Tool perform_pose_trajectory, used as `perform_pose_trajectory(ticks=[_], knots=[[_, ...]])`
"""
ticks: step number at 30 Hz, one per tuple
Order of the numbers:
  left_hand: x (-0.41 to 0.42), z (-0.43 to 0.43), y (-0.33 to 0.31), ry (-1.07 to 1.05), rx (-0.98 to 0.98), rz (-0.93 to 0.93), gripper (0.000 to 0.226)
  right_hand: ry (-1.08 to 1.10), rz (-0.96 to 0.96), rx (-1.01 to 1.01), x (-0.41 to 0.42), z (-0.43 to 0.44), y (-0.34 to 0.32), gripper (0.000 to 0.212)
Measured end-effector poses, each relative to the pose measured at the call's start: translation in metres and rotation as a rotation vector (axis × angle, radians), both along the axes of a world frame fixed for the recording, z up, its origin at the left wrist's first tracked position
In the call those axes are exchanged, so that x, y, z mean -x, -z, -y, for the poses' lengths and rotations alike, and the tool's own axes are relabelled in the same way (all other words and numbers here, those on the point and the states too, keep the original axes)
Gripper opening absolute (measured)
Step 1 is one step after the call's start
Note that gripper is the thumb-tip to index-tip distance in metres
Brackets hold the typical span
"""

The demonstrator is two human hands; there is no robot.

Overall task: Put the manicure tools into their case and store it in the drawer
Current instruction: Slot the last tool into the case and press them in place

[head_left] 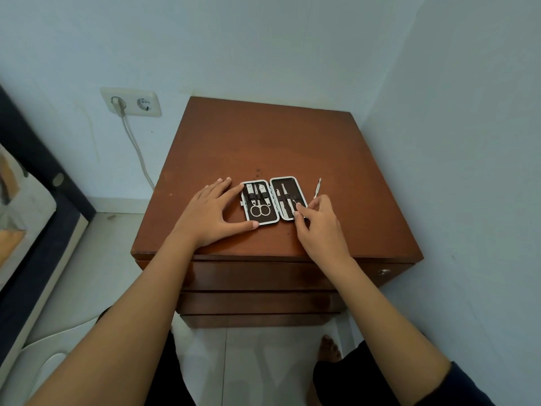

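A dark manicure case with a pale rim lies open flat on the brown wooden cabinet top. Its left half holds scissors and clippers; its right half holds slim metal tools. My left hand rests flat against the case's left edge, thumb at its near corner. My right hand pinches a thin metal tool at the right half's near corner. One loose slim tool lies on the cabinet just right of the case, above my right hand.
Shut drawers stack below the cabinet top, a round lock on the right. Walls close in behind and to the right. A wall socket with a plugged cable is at the left. A bed edge is far left; my foot stands on the tiled floor.
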State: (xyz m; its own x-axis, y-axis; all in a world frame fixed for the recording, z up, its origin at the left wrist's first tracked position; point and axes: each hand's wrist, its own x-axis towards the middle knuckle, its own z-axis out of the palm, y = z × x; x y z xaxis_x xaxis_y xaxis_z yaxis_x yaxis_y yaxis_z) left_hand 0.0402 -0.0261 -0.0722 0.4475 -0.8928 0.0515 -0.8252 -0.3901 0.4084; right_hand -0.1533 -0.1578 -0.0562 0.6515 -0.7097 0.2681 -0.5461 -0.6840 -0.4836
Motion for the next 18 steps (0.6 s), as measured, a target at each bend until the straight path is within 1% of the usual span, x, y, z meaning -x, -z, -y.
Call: perform_pose_trajectory(ticks=[9, 12, 15, 18], knots=[[0.000, 0.000, 0.000, 0.001, -0.005, 0.003, 0.105, -0.019, -0.123, 0.026, -0.009, -0.002, -0.001, 0.041], [0.000, 0.000, 0.000, 0.000, -0.008, 0.001, 0.104, -0.048, -0.054, -0.006, -0.004, -0.002, 0.001, 0.041], [0.000, 0.000, 0.000, -0.001, -0.003, 0.004, 0.103, -0.069, 0.012, 0.049, 0.007, -0.002, 0.005, 0.035], [0.000, 0.000, -0.001, 0.003, -0.002, 0.007, 0.104, -0.079, -0.035, 0.140, 0.017, -0.006, 0.010, 0.032]])
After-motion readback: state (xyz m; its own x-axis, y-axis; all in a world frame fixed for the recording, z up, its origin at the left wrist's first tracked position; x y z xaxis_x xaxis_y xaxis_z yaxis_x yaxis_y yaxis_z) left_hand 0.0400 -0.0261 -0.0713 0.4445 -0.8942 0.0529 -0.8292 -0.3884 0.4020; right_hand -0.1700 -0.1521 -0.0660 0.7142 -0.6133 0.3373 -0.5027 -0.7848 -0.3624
